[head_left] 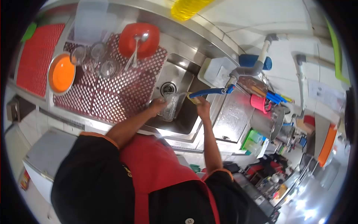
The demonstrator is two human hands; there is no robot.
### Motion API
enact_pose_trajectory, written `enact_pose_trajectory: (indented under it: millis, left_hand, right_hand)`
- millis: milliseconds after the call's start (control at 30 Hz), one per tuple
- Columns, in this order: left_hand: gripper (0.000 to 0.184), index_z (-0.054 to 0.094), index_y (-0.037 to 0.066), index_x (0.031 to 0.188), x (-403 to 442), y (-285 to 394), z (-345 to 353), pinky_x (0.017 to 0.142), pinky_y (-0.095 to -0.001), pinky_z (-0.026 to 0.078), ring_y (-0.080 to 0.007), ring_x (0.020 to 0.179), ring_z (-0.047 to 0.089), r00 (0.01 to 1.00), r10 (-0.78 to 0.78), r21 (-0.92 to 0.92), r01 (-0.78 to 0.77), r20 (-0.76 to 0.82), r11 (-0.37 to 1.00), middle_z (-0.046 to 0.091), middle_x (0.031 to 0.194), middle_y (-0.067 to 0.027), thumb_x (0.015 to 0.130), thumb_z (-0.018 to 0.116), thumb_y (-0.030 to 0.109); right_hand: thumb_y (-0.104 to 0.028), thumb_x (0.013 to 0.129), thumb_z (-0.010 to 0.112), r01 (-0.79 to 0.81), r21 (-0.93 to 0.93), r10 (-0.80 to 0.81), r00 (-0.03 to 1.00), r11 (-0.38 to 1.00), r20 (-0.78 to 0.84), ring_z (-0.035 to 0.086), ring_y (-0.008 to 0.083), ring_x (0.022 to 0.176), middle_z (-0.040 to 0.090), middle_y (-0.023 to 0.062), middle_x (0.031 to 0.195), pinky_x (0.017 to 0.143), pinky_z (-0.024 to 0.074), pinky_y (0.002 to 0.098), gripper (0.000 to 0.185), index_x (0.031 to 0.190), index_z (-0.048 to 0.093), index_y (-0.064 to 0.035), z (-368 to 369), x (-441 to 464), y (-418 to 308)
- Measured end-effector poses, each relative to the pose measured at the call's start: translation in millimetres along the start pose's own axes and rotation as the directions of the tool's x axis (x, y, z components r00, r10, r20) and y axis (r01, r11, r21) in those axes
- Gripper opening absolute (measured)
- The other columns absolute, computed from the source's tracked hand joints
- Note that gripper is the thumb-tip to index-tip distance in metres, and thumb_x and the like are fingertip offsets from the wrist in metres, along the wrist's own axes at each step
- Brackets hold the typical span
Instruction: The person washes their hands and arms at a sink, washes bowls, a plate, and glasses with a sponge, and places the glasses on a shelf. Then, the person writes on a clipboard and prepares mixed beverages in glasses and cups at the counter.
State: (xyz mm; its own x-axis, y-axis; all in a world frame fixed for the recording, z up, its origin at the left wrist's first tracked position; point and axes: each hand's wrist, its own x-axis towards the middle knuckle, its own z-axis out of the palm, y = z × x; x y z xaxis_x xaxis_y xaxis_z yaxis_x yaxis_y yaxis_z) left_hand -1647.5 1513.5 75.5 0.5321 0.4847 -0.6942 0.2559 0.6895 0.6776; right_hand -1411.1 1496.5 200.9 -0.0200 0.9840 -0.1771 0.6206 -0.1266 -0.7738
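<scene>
Over the steel sink [190, 123], my left hand [159, 106] is closed around the side of a clear glass mug [170, 107], which is tilted with its mouth toward the drain. My right hand [203, 106] grips the end of a blue hose [207, 92] that comes off the grey tap pipe [248, 70]. A yellowish piece [192, 98] shows at the hose end beside my right fingers; its kind is unclear. The hose end points at the mug's mouth, and what looks like water runs between them. The round drain [168, 88] lies just beyond the mug.
Left of the sink, a perforated red mat [126, 89] bears several glasses [109, 68], a red bowl [128, 41] with spoons [136, 48], and a metal bowl with orange inside [62, 74]. A clear plastic container [218, 71] stands right of the sink, near a pink basket [259, 103] and pots [266, 121].
</scene>
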Motion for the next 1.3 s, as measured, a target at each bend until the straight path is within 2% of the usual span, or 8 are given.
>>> enact_pose_trajectory:
  millis: [33,167,367,433,600,767,800,1300]
  left_hand:
    - [0.027,0.057,0.010,0.102,-3.6,1.5,-3.3,0.066,-0.0452,0.051,-0.0239,0.074,0.062,0.986,-0.068,-0.589,0.145,0.152,0.795,0.063,0.087,-0.0077,0.088,0.061,0.033]
    - [0.034,0.052,0.012,0.109,5.5,16.4,-1.7,0.065,-0.0438,0.054,-0.0188,0.072,0.060,0.991,-0.076,-0.725,0.135,0.114,0.676,0.060,0.092,-0.0029,0.086,0.065,0.032]
    - [0.031,0.056,0.003,0.101,80.7,-15.0,13.8,0.066,-0.0269,0.050,-0.0098,0.059,0.051,0.953,-0.100,-0.408,-0.028,-0.287,0.912,0.056,0.077,0.0022,0.083,0.071,0.023]
    - [0.039,0.055,-0.002,0.113,102.0,-30.7,17.0,0.070,-0.0223,0.047,-0.0090,0.072,0.056,0.864,0.303,0.128,-0.274,-0.403,0.953,0.062,0.093,-0.0018,0.083,0.070,0.018]
    - [0.074,0.041,-0.003,0.134,105.8,-46.4,14.0,0.077,-0.0282,0.048,-0.0171,0.085,0.063,0.678,0.531,0.111,-0.560,-0.508,0.821,0.067,0.095,-0.0109,0.076,0.076,0.026]
    - [0.080,0.054,-0.002,0.120,63.4,-26.7,17.3,0.079,-0.0379,0.050,-0.0307,0.091,0.066,0.809,0.138,0.401,0.129,-0.572,0.907,0.067,0.098,-0.0193,0.063,0.080,0.048]
    - [0.078,0.059,0.001,0.115,75.6,-24.2,8.9,0.078,-0.0393,0.050,-0.0315,0.091,0.066,0.762,-0.042,0.510,0.473,-0.647,0.719,0.067,0.096,-0.0196,0.060,0.080,0.052]
    - [0.027,0.072,0.006,0.081,172.1,49.3,-20.8,0.066,-0.0424,0.055,-0.0317,0.079,0.068,0.426,0.651,0.772,0.442,-0.629,0.457,0.069,0.083,-0.0157,0.077,0.063,0.031]
  right_hand:
    - [-0.016,0.083,0.051,0.034,0.109,-0.025,0.996,0.993,-0.085,0.063,0.0280,0.085,0.065,0.0147,0.096,0.074,0.0505,0.0358,0.026,0.101,0.064,-0.0030,12.2,-13.0,33.1]
    - [-0.018,0.080,0.060,-0.413,0.901,0.686,0.694,0.129,0.220,0.063,0.0224,0.073,0.063,0.0083,0.082,0.063,0.0518,0.0391,0.022,0.092,0.064,-0.0007,99.1,1.3,56.8]
    - [-0.003,0.082,0.044,-0.521,0.595,0.660,0.751,0.611,-0.020,0.063,0.0258,0.096,0.061,0.0185,0.110,0.076,0.0570,0.0324,0.035,0.113,0.060,0.0025,15.4,-52.4,-18.7]
    - [-0.003,0.082,0.046,-0.528,0.675,0.709,0.705,0.516,0.009,0.061,0.0254,0.100,0.059,0.0175,0.113,0.081,0.0557,0.0352,0.037,0.117,0.058,0.0009,-3.6,-47.7,-32.9]
    - [-0.004,0.082,0.045,-0.501,0.843,0.734,0.645,0.196,0.213,0.053,0.0289,0.109,0.052,0.0138,0.120,0.088,0.0490,0.0472,0.044,0.127,0.047,-0.0059,16.7,-46.5,-38.2]
    - [-0.008,0.082,0.048,-0.320,0.813,0.633,0.513,-0.486,0.580,0.049,0.0302,0.112,0.049,0.0105,0.124,0.089,0.0437,0.0522,0.046,0.127,0.044,-0.0141,88.2,-53.5,65.7]
    - [-0.008,0.082,0.048,-0.327,0.812,0.603,0.549,-0.483,0.579,0.049,0.0302,0.112,0.049,0.0105,0.124,0.089,0.0437,0.0522,0.046,0.127,0.044,-0.0141,91.9,-50.2,73.3]
    - [-0.013,0.089,0.047,-0.442,0.860,0.599,0.625,-0.256,0.500,0.058,0.0280,0.093,0.057,0.0122,0.111,0.081,0.0503,0.0420,0.035,0.124,0.047,-0.0107,84.6,-59.0,86.7]
